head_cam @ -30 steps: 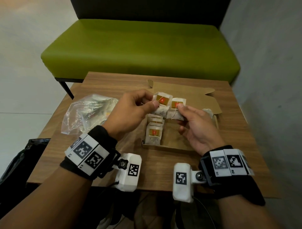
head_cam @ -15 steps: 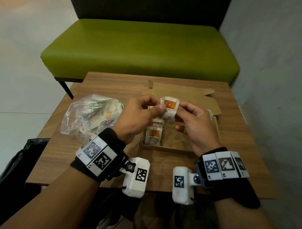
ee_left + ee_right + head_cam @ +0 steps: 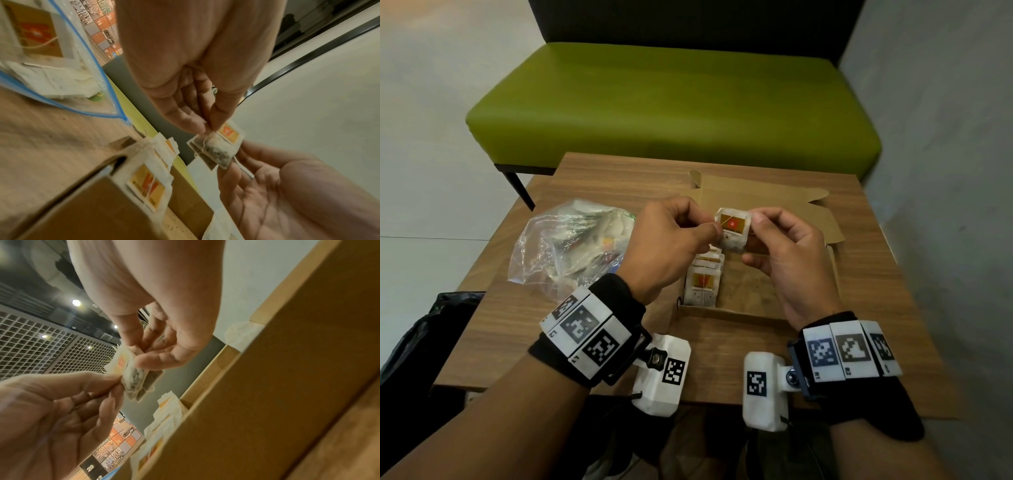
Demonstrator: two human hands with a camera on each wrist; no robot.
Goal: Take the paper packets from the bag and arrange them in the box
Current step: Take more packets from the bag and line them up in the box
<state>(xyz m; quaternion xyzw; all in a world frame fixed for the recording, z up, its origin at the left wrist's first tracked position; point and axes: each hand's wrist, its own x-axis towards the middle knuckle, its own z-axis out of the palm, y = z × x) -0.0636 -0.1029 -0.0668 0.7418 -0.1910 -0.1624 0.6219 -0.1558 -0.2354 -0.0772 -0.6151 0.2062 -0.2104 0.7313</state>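
A: Starting at the left, the plastic bag (image 3: pixel 571 246) lies on the table (image 3: pixel 619 178), more packets visible inside; what's new with the hands?

B: A second ago they held two packets side by side; now the packets (image 3: pixel 732 229) sit stacked as one bundle above the box (image 3: pixel 756 308); the left hand (image 3: pixel 667 246) pinches its left edge between thumb and forefinger, the right hand (image 3: pixel 787 253) pinches the right edge

A: And the box?

B: A row of packets (image 3: pixel 703 281) stands along its left side, the right side bare; I judge the bundle is squared up and ready to drop in next to that row
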